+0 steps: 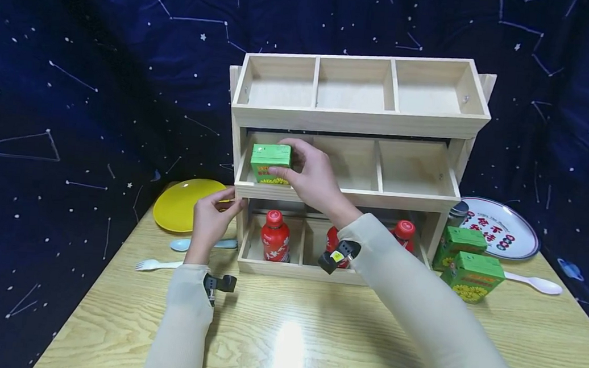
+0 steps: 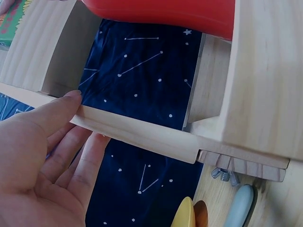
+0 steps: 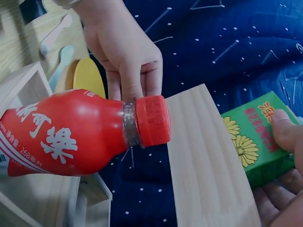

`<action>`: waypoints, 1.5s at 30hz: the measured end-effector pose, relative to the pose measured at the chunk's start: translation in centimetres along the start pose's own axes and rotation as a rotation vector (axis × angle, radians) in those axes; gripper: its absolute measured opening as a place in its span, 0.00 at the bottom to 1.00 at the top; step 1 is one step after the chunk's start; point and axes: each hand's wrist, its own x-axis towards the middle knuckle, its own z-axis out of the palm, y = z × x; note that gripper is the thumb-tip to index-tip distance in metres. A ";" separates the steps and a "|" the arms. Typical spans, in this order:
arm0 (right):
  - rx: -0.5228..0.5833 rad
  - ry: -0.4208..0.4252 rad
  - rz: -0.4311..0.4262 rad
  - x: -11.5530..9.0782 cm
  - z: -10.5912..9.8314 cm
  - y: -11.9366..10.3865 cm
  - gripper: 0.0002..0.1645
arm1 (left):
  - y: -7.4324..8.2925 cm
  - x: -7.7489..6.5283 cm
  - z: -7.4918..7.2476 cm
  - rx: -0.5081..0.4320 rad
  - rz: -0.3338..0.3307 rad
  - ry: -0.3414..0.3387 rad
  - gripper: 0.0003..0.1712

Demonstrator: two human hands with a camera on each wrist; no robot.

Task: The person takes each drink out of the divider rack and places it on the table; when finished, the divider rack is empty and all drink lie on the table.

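My right hand holds a green juice carton with yellow flowers, thumb on its front. The carton is at the left compartment of the middle tier of a wooden shelf rack; whether its base touches the floor there is hidden. My left hand pinches the rack's left upright, thumb on one side and fingers on the other. Below, a red bottle stands in the bottom tier's left compartment. Two more red bottles there are partly covered by my right arm.
Two green cartons stand right of the rack, near a white plate, a pale spoon and a dark-lidded jar. To the left lie a yellow plate, a blue spoon and a white fork.
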 end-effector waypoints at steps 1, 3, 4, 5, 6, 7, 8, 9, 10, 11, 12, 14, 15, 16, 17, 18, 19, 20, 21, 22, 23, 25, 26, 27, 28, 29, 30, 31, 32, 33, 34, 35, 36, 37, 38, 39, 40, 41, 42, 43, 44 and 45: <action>0.005 0.015 -0.018 0.0 0.0 -0.1 0.31 | 0.0 0.0 0.0 0.000 0.003 0.000 0.26; 0.019 0.045 -0.056 0.1 -0.2 -0.5 0.31 | 0.0 0.0 0.0 -0.001 0.000 -0.001 0.27; 0.029 0.059 -0.078 0.1 -0.3 -0.7 0.31 | -0.1 0.0 0.0 0.000 -0.002 0.001 0.27; 0.035 0.074 -0.099 0.2 -0.4 -1.0 0.30 | -0.1 0.0 0.0 0.003 -0.007 0.004 0.27; 0.039 0.086 -0.121 0.2 -0.6 -1.4 0.30 | -0.1 0.0 -0.1 0.006 -0.012 0.007 0.27; 0.044 0.095 -0.141 0.3 -0.8 -1.7 0.30 | -0.2 0.0 -0.1 0.007 -0.018 0.008 0.27; 0.048 0.103 -0.160 0.2 -1.1 -2.1 0.30 | -0.2 -0.1 -0.2 0.007 -0.026 0.008 0.26; 0.052 0.110 -0.179 0.2 -1.4 -2.6 0.30 | -0.2 -0.1 -0.2 0.007 -0.032 0.010 0.26; 0.053 0.118 -0.199 0.1 -1.7 -3.0 0.29 | -0.2 -0.1 -0.3 0.009 -0.035 0.010 0.26; 0.052 0.125 -0.213 0.0 -2.1 -3.4 0.29 | -0.2 -0.1 -0.3 0.008 -0.035 0.010 0.27; 0.050 0.129 -0.227 -0.3 -2.5 -4.3 0.28 | -0.2 -0.2 -0.3 0.006 -0.037 0.009 0.27; 0.059 0.137 -0.238 -0.8 -3.3 -5.2 0.28 | -0.1 -0.2 -0.4 0.000 -0.038 0.008 0.27; 0.061 0.141 -0.243 -1.1 -3.7 -5.5 0.28 | -0.1 -0.3 -0.4 -0.001 -0.037 0.008 0.27; 0.066 0.140 -0.241 -1.4 -4.1 -5.8 0.28 | -0.1 -0.3 -0.4 -0.005 -0.036 0.007 0.27; 0.068 0.140 -0.237 -1.7 -4.5 -6.0 0.28 | -0.1 -0.3 -0.3 -0.008 -0.035 0.008 0.27; 0.071 0.139 -0.233 -2.1 -4.9 -6.1 0.28 | -0.1 -0.4 -0.3 -0.010 -0.038 0.007 0.26; 0.075 0.139 -0.229 -2.3 -5.3 -5.8 0.28 | -0.1 -0.4 -0.3 -0.011 -0.038 0.008 0.26; 0.071 0.139 -0.225 -2.7 -5.8 -5.7 0.28 | -0.1 -0.4 -0.3 -0.012 -0.038 0.008 0.26; 0.063 0.139 -0.218 -3.1 -6.2 -5.8 0.28 | -0.2 -0.5 -0.3 -0.011 -0.039 0.007 0.26; 0.060 0.137 -0.209 -3.5 -6.7 -5.8 0.28 | -0.2 -0.5 -0.3 -0.011 -0.039 0.006 0.27; 0.053 0.135 -0.201 -4.0 -7.2 -5.8 0.27 | -0.2 -0.5 -0.3 -0.008 -0.041 0.007 0.26; 0.049 0.128 -0.172 -5.0 -8.2 -5.8 0.28 | -0.2 -0.5 -0.3 -0.006 -0.042 0.006 0.27; 0.053 0.122 -0.148 -5.5 -8.7 -5.8 0.28 | -0.2 -0.5 -0.3 -0.005 -0.042 0.006 0.27; 0.065 0.117 -0.124 -6.0 -9.2 -5.7 0.29 | -0.2 -0.5 -0.3 -0.003 -0.041 0.008 0.27; 0.076 0.112 -0.093 -6.6 -9.8 -5.6 0.29 | -0.2 -0.5 -0.3 -0.001 -0.040 0.009 0.27; 0.075 0.107 -0.062 -7.2 -10.3 -5.5 0.30 | -0.2 -0.5 -0.3 -0.001 -0.041 0.011 0.27; 0.071 0.105 -0.031 -7.8 -10.9 -5.4 0.30 | -0.1 -0.5 -0.3 -0.001 -0.043 0.010 0.27; 0.066 0.103 0.002 -8.5 -11.4 -5.3 0.30 | -0.1 -0.5 -0.3 0.000 -0.044 0.009 0.27; 0.057 0.105 0.026 -9.1 -11.9 -5.1 0.30 | -0.1 -0.5 -0.3 -0.002 -0.044 0.006 0.27; 0.039 0.106 0.049 -9.8 -12.4 -5.0 0.30 | 0.0 -0.4 -0.3 -0.001 -0.047 0.006 0.27; 0.014 0.107 0.074 -10.5 -12.9 -4.8 0.30 | 0.0 -0.4 -0.3 -0.002 -0.049 0.004 0.27; -0.010 0.110 0.095 -11.2 -13.4 -4.7 0.30 | 0.1 -0.4 -0.3 -0.003 -0.051 0.004 0.27; -0.025 0.114 0.116 -11.8 -13.9 -4.4 0.29 | 0.1 -0.3 -0.3 0.000 -0.051 0.003 0.27; -0.030 0.118 0.136 -12.4 -14.4 -4.2 0.29 | 0.1 -0.3 -0.3 0.002 -0.050 0.001 0.27; -0.041 0.123 0.151 -13.0 -14.9 -3.8 0.29 | 0.2 -0.3 -0.2 0.006 -0.050 0.000 0.27; -0.051 0.129 0.168 -13.5 -15.4 -3.5 0.29 | 0.2 -0.2 -0.2 0.009 -0.051 0.001 0.27; -0.064 0.140 0.186 -14.1 -15.9 -3.1 0.29 | 0.2 -0.2 -0.2 0.011 -0.048 0.000 0.27; -0.084 0.154 0.200 -14.6 -16.5 -2.7 0.30 | 0.1 -0.2 -0.1 0.015 -0.046 -0.001 0.27; -0.101 0.166 0.216 -15.2 -17.0 -2.4 0.30 | 0.1 -0.1 -0.1 0.018 -0.042 0.000 0.27; -0.119 0.178 0.234 -15.7 -17.6 -2.0 0.31 | 0.2 -0.1 0.0 0.019 -0.039 0.000 0.27; -0.140 0.194 0.253 -16.3 -18.2 -1.7 0.31 | 0.2 -0.1 0.0 0.020 -0.036 0.001 0.27; -0.155 0.209 0.273 -16.9 -18.9 -1.5 0.31 | 0.2 -0.1 0.1 0.021 -0.035 0.001 0.27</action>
